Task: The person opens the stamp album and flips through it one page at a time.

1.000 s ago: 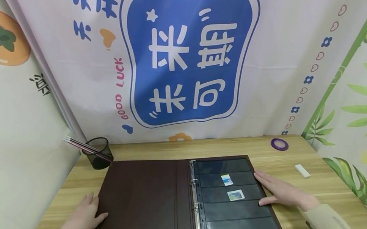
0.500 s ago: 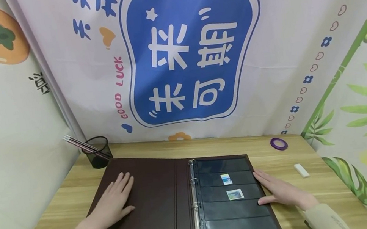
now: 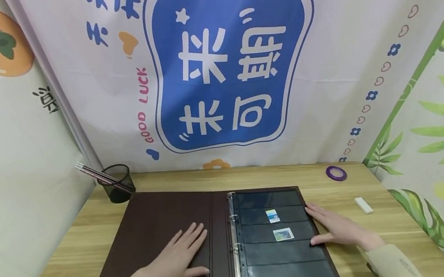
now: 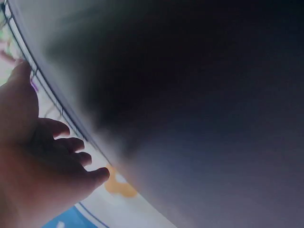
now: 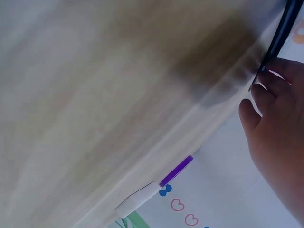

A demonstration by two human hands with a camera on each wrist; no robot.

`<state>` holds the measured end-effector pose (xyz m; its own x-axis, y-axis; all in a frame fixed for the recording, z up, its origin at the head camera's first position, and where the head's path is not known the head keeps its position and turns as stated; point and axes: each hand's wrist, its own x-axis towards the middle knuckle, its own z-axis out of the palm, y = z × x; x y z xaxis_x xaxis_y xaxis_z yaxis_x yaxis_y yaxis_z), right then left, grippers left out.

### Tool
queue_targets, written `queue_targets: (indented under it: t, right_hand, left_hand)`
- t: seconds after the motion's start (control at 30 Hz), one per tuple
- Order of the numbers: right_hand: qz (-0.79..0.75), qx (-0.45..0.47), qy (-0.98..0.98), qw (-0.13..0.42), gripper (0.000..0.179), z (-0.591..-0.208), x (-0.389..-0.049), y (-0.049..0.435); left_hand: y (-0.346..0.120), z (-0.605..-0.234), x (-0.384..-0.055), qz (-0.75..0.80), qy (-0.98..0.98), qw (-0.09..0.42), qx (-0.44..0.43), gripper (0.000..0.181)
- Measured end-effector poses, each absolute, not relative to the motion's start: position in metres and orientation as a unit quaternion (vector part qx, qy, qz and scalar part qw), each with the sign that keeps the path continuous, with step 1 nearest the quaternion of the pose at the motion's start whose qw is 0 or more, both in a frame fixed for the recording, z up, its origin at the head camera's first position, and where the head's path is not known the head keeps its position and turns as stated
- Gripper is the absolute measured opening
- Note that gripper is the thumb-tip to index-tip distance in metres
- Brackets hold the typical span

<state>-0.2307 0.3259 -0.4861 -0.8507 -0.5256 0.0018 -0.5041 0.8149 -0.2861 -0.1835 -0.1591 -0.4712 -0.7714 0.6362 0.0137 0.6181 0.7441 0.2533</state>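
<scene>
A dark brown ring-binder stamp album [image 3: 165, 215] lies spread on the table, its inner left cover bare. On the right, a black pocket page [image 3: 282, 253] holds two small stamps: a blue-and-white one [image 3: 272, 216] and a green-blue one [image 3: 283, 234] just below. My left hand [image 3: 174, 260] is spread flat over the left cover, fingertips near the spine crease. Metal rings [image 3: 236, 247] run beyond those fingertips. My right hand [image 3: 338, 226] rests along the right edge of the page, fingers extended and thumb apart. The right wrist view shows those fingertips [image 5: 263, 78] at the album's dark edge.
A black mesh pen cup [image 3: 119, 185] with several pencils [image 3: 95, 172] stands at the back left corner, right by the album. Toward the right lie a purple tape roll [image 3: 336, 173] and a white eraser [image 3: 363, 205]. Printed cloth walls enclose the wooden table [image 3: 64, 245].
My left hand has travelled from the album's outer left edge rightward across the cover toward the rings. The right hand stays at the page's right edge.
</scene>
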Motion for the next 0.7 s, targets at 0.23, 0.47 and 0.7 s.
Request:
queue_targets:
  t: [0.23, 0.47, 0.7]
  right_hand:
    - [-0.166, -0.238, 0.955, 0.052, 0.093, -0.485, -0.256, 0.32]
    - [-0.174, -0.226, 0.956, 0.062, 0.093, -0.482, -0.288, 0.307]
    - [-0.152, -0.237, 0.958, 0.056, 0.099, -0.481, -0.304, 0.304]
  left_hand:
    - [-0.149, -0.481, -0.183, 0.109, 0.922, 0.071, 0.365, 0.087]
    - [-0.146, -0.489, -0.184, 0.099, 0.915, 0.082, 0.382, 0.089]
    - [-0.144, -0.493, -0.183, 0.087, 0.91, 0.057, 0.401, 0.088]
